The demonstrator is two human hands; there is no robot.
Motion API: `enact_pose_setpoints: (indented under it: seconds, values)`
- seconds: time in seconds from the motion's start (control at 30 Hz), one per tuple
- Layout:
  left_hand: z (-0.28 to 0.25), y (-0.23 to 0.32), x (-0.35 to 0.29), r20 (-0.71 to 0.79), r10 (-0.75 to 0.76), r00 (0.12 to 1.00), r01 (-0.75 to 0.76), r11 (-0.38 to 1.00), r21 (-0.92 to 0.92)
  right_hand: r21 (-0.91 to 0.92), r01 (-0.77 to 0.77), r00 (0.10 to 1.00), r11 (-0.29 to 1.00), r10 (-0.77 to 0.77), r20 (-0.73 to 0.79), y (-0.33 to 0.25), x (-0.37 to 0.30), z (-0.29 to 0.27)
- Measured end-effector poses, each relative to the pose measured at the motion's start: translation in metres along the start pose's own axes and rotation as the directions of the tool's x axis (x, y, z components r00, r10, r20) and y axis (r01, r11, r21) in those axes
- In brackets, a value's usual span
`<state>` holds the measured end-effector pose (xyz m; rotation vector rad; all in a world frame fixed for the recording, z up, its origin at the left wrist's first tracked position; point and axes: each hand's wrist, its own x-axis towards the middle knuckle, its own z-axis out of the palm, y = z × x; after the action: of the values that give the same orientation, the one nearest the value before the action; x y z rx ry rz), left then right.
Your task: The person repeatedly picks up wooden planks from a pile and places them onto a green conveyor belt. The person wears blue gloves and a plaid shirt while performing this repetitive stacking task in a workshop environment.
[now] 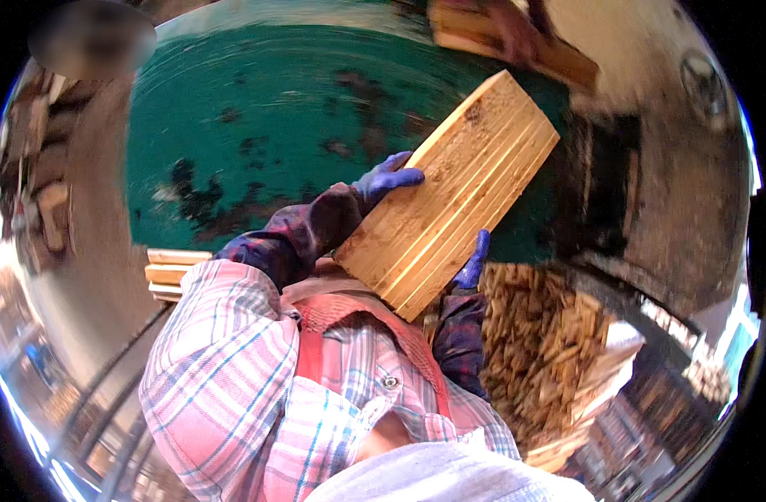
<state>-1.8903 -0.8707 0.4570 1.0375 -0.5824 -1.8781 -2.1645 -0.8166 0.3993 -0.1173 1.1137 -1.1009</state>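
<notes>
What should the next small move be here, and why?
Probably ease the bundle of boards farther onto the green table: the left hand and right hand are at its opposite long sides, while its near end appears to reach past the table's near edge.

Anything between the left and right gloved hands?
Yes: a stack of wooden boards spans the stretch between the left hand and right hand, seen in the head view.

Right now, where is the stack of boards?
In the head view, the stack of boards is just right of centre, slanting between the left hand and right hand, partly hiding the green table.
</notes>
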Motion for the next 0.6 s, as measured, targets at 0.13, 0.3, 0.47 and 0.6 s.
enact_pose_setpoints:
  seconds: [0.13,0.3,0.47,0.6]
  values:
    - [-0.108,0.009,-0.099,-0.076,0.213,0.974,-0.218,0.973,-0.076,-0.145,-0.059,0.956,0.988,0.098,0.276,0.088,-0.018,0.087]
    - [-0.164,0.020,-0.224,-0.307,0.128,0.943,-0.203,0.953,-0.225,-0.191,-0.484,0.792,0.854,0.521,0.319,0.141,-0.111,0.202]
    - [-0.208,0.066,-0.350,-0.579,0.196,0.792,-0.521,0.711,-0.472,-0.336,-0.818,0.256,0.467,0.819,0.514,0.205,-0.152,0.354]
    - [-0.243,0.056,-0.467,-0.759,0.106,0.642,-0.722,0.415,-0.553,-0.665,-0.318,0.437,0.676,0.727,0.531,0.335,-0.189,0.425]
